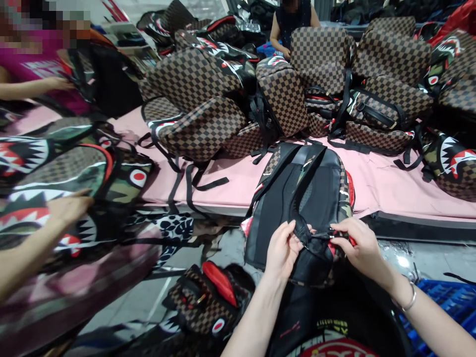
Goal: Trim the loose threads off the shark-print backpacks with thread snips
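A backpack (271, 213) lies back side up, its upper part on the pink-covered table and its lower end toward my lap. Two black shoulder straps run down its padded back panel. My left hand (284, 248) pinches the lower end of one shoulder strap (303, 191) near the bag's bottom. To its right, my right hand (357, 243) is closed, with thumb and finger on a thin black webbing strap (320, 235) stretched between the hands. A bracelet sits on my right wrist. Small details at the fingertips are too fine to make out.
Checkered backpacks (201, 129) are piled along the pink table (238, 191). At left, a co-worker's hand (70, 208) rests on a shark-mouth bag (126, 183). Another person (293, 25) is at the back. A bag (208, 302) lies low at left; a blue crate (442, 307) stands at right.
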A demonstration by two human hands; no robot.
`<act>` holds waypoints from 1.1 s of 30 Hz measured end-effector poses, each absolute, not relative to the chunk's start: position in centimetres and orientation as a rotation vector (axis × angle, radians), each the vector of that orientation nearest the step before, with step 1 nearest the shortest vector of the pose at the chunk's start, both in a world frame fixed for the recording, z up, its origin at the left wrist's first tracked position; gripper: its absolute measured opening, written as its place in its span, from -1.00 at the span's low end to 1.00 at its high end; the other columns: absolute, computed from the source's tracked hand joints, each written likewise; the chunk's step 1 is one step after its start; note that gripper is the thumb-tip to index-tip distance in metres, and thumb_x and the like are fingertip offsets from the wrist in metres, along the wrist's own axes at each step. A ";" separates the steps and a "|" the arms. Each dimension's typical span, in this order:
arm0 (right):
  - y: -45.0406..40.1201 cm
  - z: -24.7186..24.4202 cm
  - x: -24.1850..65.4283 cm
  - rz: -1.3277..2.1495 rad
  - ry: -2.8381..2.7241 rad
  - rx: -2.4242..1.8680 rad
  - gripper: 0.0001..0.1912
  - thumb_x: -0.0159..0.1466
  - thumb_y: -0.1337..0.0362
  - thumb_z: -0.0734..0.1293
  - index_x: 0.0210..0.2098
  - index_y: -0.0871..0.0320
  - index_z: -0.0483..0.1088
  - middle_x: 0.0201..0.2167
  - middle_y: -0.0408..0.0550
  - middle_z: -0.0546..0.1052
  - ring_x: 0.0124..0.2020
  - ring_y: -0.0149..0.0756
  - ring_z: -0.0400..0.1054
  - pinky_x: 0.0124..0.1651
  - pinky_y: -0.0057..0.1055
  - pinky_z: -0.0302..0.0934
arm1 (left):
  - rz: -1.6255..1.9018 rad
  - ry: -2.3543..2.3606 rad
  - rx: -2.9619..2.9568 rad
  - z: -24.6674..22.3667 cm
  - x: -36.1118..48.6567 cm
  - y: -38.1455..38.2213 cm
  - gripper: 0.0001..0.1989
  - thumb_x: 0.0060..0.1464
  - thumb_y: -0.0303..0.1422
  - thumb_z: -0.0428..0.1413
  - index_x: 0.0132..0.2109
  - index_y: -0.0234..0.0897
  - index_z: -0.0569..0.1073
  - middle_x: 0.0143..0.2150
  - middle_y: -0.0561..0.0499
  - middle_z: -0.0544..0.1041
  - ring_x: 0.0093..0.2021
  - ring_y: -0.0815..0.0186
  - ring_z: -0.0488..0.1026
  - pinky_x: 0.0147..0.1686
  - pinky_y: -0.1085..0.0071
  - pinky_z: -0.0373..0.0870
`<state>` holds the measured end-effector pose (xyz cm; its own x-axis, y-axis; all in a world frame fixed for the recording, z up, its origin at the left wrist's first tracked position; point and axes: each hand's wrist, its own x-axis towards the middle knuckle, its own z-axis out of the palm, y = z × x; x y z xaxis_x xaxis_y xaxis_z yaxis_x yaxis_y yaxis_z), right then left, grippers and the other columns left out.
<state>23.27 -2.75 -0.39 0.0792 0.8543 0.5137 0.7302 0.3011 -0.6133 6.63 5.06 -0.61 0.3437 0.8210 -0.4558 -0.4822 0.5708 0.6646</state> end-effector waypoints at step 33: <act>0.0 0.2 25.2 0.334 -1.926 -1.250 -0.90 0.25 0.29 0.25 -0.29 0.18 0.38 -0.42 -0.05 0.46 -0.38 -0.32 0.32 -0.30 -0.34 0.20 | 0.807 0.833 0.504 -1.2 6.8 5.1 -0.84 -0.11 -0.39 0.18 -0.42 -0.35 0.34 -0.54 0.01 0.51 -0.60 0.41 0.44 -0.65 0.58 0.35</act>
